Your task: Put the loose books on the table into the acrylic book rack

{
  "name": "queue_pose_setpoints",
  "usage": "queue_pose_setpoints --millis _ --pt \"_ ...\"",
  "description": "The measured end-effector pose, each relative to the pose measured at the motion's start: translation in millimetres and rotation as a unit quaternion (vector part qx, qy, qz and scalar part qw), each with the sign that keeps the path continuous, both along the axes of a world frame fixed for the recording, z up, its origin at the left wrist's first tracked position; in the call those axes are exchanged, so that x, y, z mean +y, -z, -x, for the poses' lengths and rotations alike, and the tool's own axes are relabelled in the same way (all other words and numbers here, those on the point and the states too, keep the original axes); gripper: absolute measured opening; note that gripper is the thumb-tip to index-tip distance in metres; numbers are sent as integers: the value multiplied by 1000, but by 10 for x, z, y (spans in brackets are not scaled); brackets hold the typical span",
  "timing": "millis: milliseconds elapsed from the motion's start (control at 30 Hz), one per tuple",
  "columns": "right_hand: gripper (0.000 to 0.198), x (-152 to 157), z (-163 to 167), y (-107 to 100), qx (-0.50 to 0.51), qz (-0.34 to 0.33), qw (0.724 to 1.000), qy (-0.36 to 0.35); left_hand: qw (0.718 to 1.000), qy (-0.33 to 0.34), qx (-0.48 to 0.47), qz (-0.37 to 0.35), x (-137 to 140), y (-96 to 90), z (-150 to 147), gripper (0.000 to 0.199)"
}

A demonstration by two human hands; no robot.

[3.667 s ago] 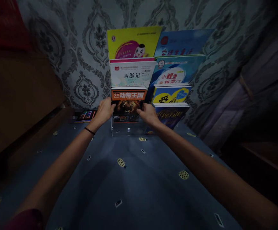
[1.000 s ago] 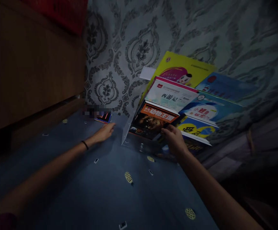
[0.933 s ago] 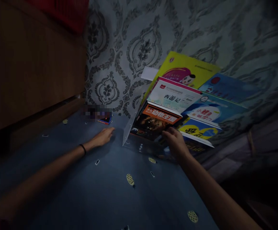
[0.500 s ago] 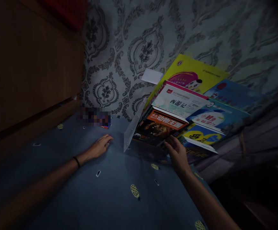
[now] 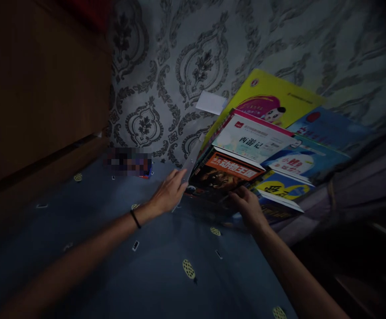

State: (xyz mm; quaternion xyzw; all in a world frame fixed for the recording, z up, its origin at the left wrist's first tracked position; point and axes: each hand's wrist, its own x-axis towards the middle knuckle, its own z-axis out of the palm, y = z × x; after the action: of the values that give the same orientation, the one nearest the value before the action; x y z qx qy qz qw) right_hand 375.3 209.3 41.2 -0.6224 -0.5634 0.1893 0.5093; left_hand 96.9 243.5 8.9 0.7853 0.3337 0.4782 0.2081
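A book rack with a pale side panel [image 5: 193, 160] leans at a slant against the wall and holds several children's books. My left hand [image 5: 171, 192], a black band at its wrist, grips the front edge of that panel. At the rack's lower front, my right hand [image 5: 247, 204] has its fingers curled in beside the bottom corner of an orange-and-black animal book [image 5: 228, 175]; its fingertips are partly hidden. Behind that book stand a white book with a red edge [image 5: 252, 139] and a tall yellow book [image 5: 279, 99]. Blue books [image 5: 290, 161] fill the right side.
Beneath lies a dark blue cloth [image 5: 159, 270] with pineapple prints. A small blurred-out item [image 5: 129, 162] lies by the patterned wall [image 5: 201, 57]. A wooden cabinet [image 5: 43, 84] stands on the left, and a pale curtain [image 5: 315, 208] hangs at the right.
My left hand has moved right and forward from the cloth onto the rack's side panel. My right hand stays at the rack's lower front. The view has shifted slightly.
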Motion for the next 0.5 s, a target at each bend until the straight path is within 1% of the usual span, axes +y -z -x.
queue_pose_setpoints --millis 100,200,300,433,500 --pt "27 15 -13 -11 3 9 1000 -3 999 -32 1 1 100 -111 -219 38" --pt "27 16 -8 -5 7 14 1000 -4 999 -53 -14 2 139 -128 -340 41" --pt "26 9 0 5 9 15 1000 -4 998 -57 -37 -13 123 -111 -381 44" --pt "27 -1 4 15 6 9 1000 4 998 -57 -35 -20 85 -114 -397 36" --pt "28 -3 2 22 5 5 1000 6 998 -57 -35 -18 80 -124 -407 36"
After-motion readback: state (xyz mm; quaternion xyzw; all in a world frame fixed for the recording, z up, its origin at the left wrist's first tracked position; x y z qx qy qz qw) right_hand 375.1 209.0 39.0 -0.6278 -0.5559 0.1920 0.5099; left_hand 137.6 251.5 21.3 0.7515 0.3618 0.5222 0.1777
